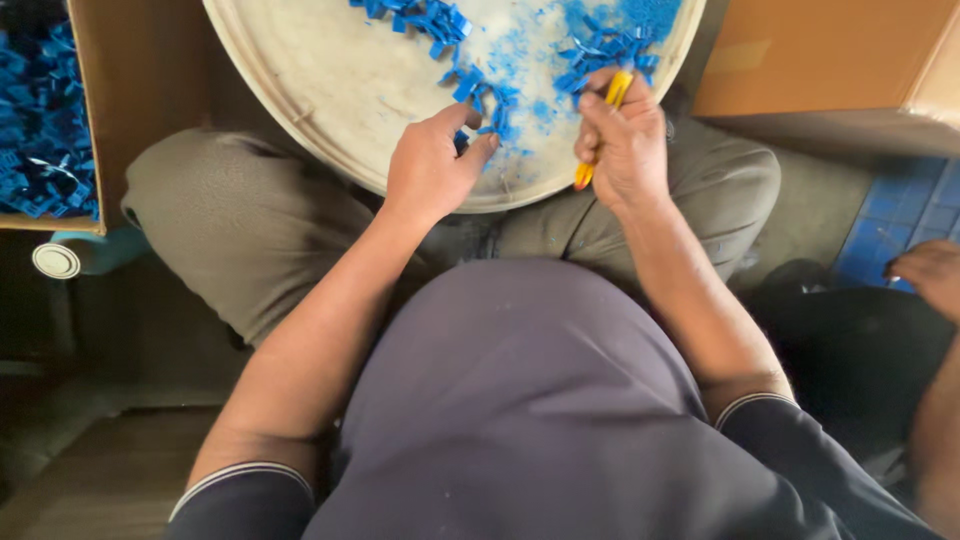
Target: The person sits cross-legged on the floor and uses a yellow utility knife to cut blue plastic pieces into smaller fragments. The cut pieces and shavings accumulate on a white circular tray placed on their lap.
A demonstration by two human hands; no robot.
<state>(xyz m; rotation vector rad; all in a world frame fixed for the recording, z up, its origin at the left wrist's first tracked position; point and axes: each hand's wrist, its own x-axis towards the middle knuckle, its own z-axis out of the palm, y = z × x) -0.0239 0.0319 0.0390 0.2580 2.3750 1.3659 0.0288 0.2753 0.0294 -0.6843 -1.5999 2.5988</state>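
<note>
2 hands at work over round pale tray [300, 90] resting on lap. Left hand [428, 165] pinching small blue plastic piece [478, 135] between thumb and forefinger, right at tray's near rim; piece looks joined to a chain of like blue pieces [478, 88] trailing up across tray. Right hand [622, 140] clenched round yellow-handled cutter [604, 125], handle end poking out below fist, tip end up top; blade itself hidden, so can't tell if tip touches anything. Loose heap of blue pieces [610, 45] just above right hand, w/ blue dust and crumbs spread between.

Risks, as judged: cutter tip sits near left fingertips, only a short gap between hands, so a slip while trimming could nick thumb or forefinger. Held piece hangs at tray edge; a loosened pinch could drop it onto lap. Tray only balanced on knees, tilting toward body; a shift of leg could spill pieces.

Held piece lies left of cutter, apart from it, lower than heap.

Nearby: cardboard box [110, 100] of more blue parts at left, another cardboard box [830, 60] upper right, white-capped roll [58, 260] on floor, another person's hand [925, 275] at right edge.
</note>
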